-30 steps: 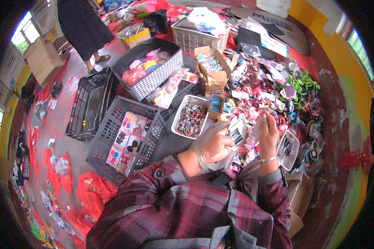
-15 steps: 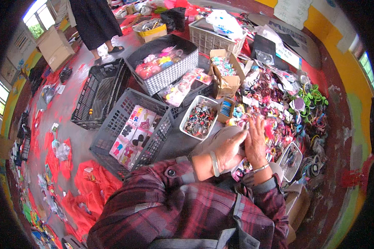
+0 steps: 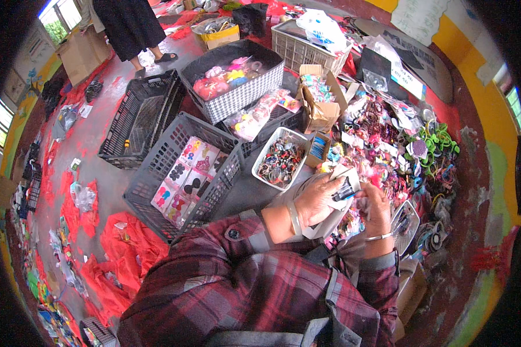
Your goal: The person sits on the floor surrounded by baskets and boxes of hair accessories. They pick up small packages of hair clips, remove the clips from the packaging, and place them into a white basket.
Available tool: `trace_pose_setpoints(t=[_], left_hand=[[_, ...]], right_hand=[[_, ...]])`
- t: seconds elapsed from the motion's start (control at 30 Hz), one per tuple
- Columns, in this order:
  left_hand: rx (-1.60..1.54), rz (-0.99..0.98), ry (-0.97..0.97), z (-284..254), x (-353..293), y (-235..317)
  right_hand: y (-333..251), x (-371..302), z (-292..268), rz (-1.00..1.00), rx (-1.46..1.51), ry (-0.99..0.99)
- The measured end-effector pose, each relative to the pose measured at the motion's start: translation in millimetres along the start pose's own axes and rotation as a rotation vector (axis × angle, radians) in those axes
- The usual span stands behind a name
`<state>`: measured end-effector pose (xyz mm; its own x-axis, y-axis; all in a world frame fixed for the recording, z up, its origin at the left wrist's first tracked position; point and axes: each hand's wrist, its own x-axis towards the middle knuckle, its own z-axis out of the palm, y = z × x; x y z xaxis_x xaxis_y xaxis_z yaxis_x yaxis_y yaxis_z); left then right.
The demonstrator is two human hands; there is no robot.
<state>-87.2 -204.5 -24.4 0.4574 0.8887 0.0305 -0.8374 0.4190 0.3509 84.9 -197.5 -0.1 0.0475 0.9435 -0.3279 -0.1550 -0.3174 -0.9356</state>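
My left hand holds a white card with its thumb on top. Dark, slim pieces that look like hair clips lie on the card, with a bit of blue at their lower edge. My right hand is closed in a pinch at the card's right edge; what its fingertips grip is too small to make out. Just beyond my hands are a white basket of small hair ties and a little cardboard box with blue pieces. A heap of colourful hair accessories spreads past my right hand.
Left of me stand a grey crate with carded bows and a black crate. Further off are a houndstooth-patterned bin, an open carton and a beige crate. Red cloth covers floor at left. A person stands at the back.
My hands were pressed together, palm to palm; now they are apart, with the white card and dark pieces showing between them. The view has shifted slightly.
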Motion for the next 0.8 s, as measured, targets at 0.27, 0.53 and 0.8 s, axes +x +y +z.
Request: trace_pose_setpoints(t=[0.27, 0.53, 0.8], left_hand=[[-0.018, -0.013, 0.078, -1.3, -2.5, 4.4], [-0.098, -0.071, 0.056, -40.2, 12.1, 36.8], [0.205, -0.039, 0.03, -93.1, 65.1, 55.8]], right_hand=[[7.3, -7.5, 22.4, -0.035, 0.048, -0.133], [7.2, 15.5, 26.7, -0.036, 0.041, 0.03], [7.6, 49.1, 18.3, 0.022, 0.157, 0.007]])
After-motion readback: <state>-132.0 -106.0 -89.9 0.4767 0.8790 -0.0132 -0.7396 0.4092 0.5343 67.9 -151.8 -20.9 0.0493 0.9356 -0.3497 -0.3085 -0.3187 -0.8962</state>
